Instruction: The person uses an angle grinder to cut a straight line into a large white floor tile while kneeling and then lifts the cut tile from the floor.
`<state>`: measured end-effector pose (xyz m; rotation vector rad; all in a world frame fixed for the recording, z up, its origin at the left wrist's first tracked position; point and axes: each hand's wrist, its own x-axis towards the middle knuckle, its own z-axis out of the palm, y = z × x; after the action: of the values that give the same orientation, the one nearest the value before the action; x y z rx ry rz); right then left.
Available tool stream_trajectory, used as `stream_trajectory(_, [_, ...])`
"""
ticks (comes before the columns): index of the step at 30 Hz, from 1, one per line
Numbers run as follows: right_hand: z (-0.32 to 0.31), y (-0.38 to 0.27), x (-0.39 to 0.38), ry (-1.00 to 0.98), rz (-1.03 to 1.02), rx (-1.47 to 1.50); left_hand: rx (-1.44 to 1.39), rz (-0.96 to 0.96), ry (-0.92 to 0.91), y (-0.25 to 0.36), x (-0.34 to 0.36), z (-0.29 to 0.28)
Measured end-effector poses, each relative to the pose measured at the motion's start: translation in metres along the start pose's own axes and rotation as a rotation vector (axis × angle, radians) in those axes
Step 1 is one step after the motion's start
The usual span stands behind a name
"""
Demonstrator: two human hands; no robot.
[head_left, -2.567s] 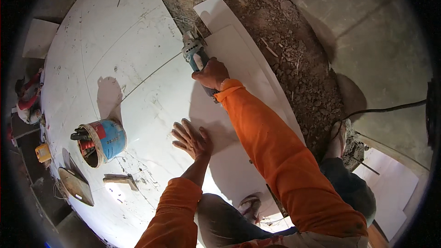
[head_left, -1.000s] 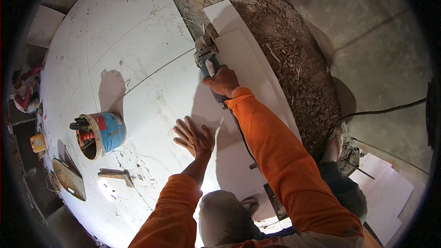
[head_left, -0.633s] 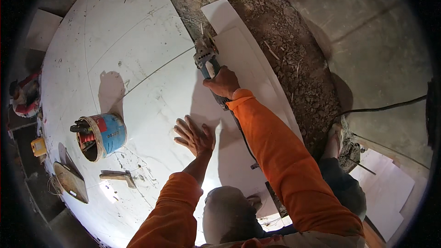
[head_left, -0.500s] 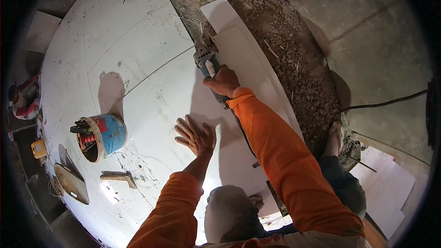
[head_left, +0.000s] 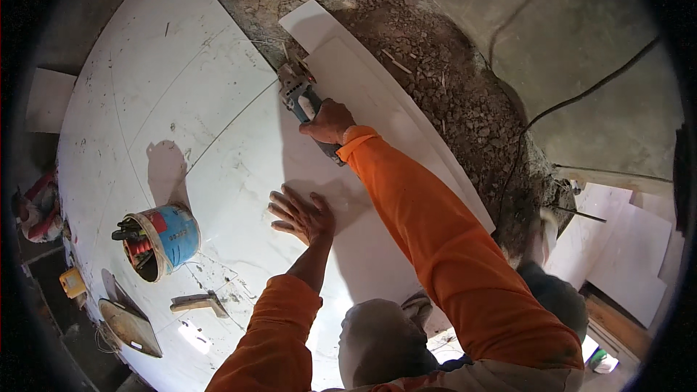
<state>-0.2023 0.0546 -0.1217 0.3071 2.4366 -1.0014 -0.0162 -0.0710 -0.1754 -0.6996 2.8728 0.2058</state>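
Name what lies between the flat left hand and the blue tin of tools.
Only bare white slab separates the left hand from the blue tin, in the head view.

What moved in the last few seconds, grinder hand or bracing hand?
The right hand, gripping the angle grinder throughout, pushed it a little further away along the white slab's edge. The left hand stayed flat on the slab, fingers spread. The blue tool bucket and trowel kept their places.
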Motion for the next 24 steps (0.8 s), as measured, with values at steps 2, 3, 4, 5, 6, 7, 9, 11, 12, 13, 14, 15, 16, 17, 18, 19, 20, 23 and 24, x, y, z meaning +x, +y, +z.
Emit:
stream_trajectory(2, [0.004,0.007,0.002,0.018,-0.028,-0.006,0.02,-0.009,-0.009,0.001,0.0,-0.001])
stream_trajectory(3, [0.004,0.006,-0.001,0.027,-0.06,-0.015,0.023,-0.011,-0.008,-0.001,0.0,0.0])
stream_trajectory(4, [0.003,0.005,-0.004,0.023,-0.062,-0.013,0.029,-0.004,-0.002,-0.003,0.0,0.002])
stream_trajectory(5, [0.002,0.005,-0.006,0.001,-0.025,0.004,0.034,0.002,0.005,-0.004,0.0,0.004])
stream_trajectory(6, [0.002,0.007,-0.008,-0.02,0.018,0.022,0.036,0.002,0.003,-0.005,0.0,0.004])
stream_trajectory(7, [0.003,0.009,-0.01,-0.022,0.02,0.023,0.012,0.007,0.016,-0.004,0.0,0.005])
stream_trajectory(9, [0.004,0.013,-0.013,-0.026,0.01,0.034,-0.013,0.015,0.035,-0.002,0.0,0.004])
stream_trajectory(11, [0.005,0.018,-0.015,-0.014,-0.005,0.018,0.0,-0.002,0.029,0.002,-0.001,0.001])
stream_trajectory(12, [0.004,0.017,-0.017,-0.011,-0.017,0.002,0.002,0.002,0.034,0.001,-0.001,-0.001])
stream_trajectory(13, [0.003,0.017,-0.017,-0.008,-0.018,0.007,-0.01,-0.002,0.021,0.001,-0.002,-0.003])
stream_trajectory(14, [0.002,0.016,-0.018,-0.023,-0.015,0.032,-0.021,-0.005,0.008,0.002,-0.001,-0.005])
stream_trajectory(15, [0.001,0.015,-0.018,-0.04,-0.011,0.056,-0.019,-0.003,0.011,0.002,-0.001,-0.004])
stream_trajectory(16, [0.0,0.015,-0.018,-0.039,-0.012,0.058,-0.011,-0.005,0.015,0.002,-0.001,-0.003])
stream_trajectory(17, [-0.002,0.015,-0.018,-0.046,-0.009,0.05,-0.004,-0.008,0.019,0.001,0.0,-0.003])
stream_trajectory(18, [-0.002,0.016,-0.019,-0.054,-0.005,0.042,-0.001,-0.009,0.021,0.002,-0.002,-0.003])
stream_trajectory(19, [-0.002,0.017,-0.021,-0.057,-0.007,0.044,0.003,-0.001,0.027,0.005,-0.003,-0.005])
stream_trajectory(20, [-0.001,0.017,-0.023,-0.029,0.003,0.036,0.006,0.007,0.032,0.005,-0.005,-0.005])
stream_trajectory(23, [0.003,0.021,-0.025,0.007,-0.009,0.038,0.002,0.031,0.115,-0.001,-0.003,0.003])
stream_trajectory(24, [0.003,0.023,-0.026,0.018,-0.025,0.052,0.002,0.03,0.114,-0.001,-0.003,0.005])
